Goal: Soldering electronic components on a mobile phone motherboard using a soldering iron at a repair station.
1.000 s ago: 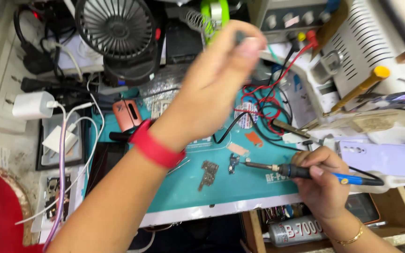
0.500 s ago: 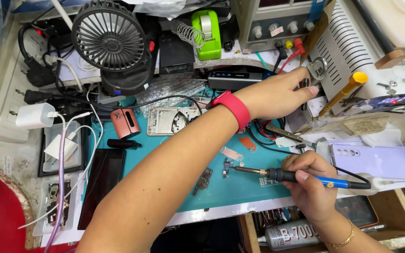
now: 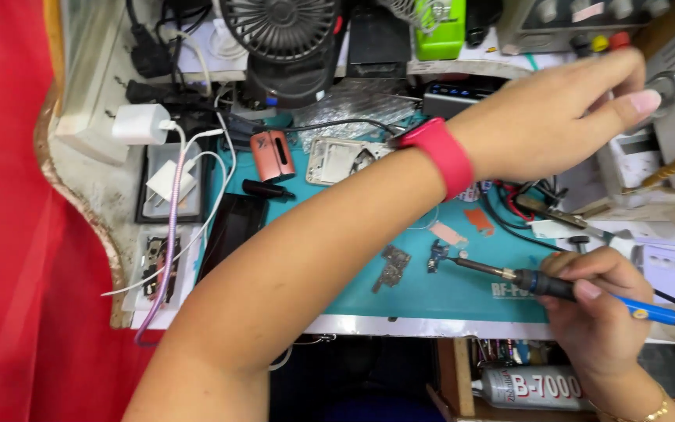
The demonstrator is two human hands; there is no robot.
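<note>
A teal mat [image 3: 462, 293] is spread across the bench, with a black fan [image 3: 283, 31] at 12 o'clock. The left hand [image 3: 556, 117] is stretched to 2 o'clock, fingers loosely extended at a metal knob [image 3: 666, 84], nothing gripped. A soldering iron [image 3: 580, 291] is pinched in the right hand [image 3: 595, 312] at 4 o'clock, its tip set at a small board [image 3: 437, 255] on the mat.

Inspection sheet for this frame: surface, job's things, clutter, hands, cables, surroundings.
Surface: teal mat, crowded.
Job's things: soldering iron, tip by a small board; second board beside it.
Clutter: fan, white frame, pink case, glue tube.
Hands: left hand reaches to a silver knob; right hand holds the iron.
Cables: white charger, braided cord, red and black leads.
Surroundings: red cloth at left.
</note>
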